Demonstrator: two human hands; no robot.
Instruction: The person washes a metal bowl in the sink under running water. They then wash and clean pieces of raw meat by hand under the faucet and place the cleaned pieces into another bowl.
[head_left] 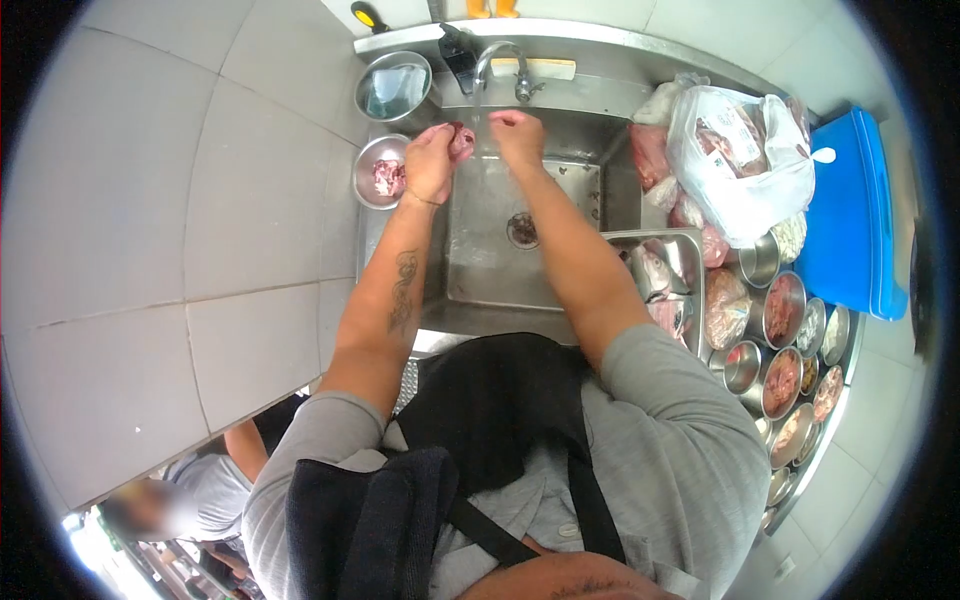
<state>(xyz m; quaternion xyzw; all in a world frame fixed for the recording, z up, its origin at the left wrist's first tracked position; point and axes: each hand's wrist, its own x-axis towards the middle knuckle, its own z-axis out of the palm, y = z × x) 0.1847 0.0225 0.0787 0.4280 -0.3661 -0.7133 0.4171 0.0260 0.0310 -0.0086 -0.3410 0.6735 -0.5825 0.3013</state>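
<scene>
My left hand [428, 168] is closed around a piece of raw red meat [462, 141], held over the left side of the steel sink [470, 275]. Close by on the right, my right hand [518, 140] has its fingers curled in; whether anything is inside them is hidden. Between the hands, water runs from the curved faucet [502, 48]. A metal bowl [366, 190] beside my left hand contains cut meat pieces [387, 178]. Dark scraps lie around the sink drain [522, 230].
Behind the bowl stands a metal pot [428, 105] with a clear bag or liquid. Right of the sink are a tray of fish [655, 275], a white plastic bag [690, 150] of meat, several metal bowls and a blue bin [850, 210]. Another person [210, 495] is at lower left.
</scene>
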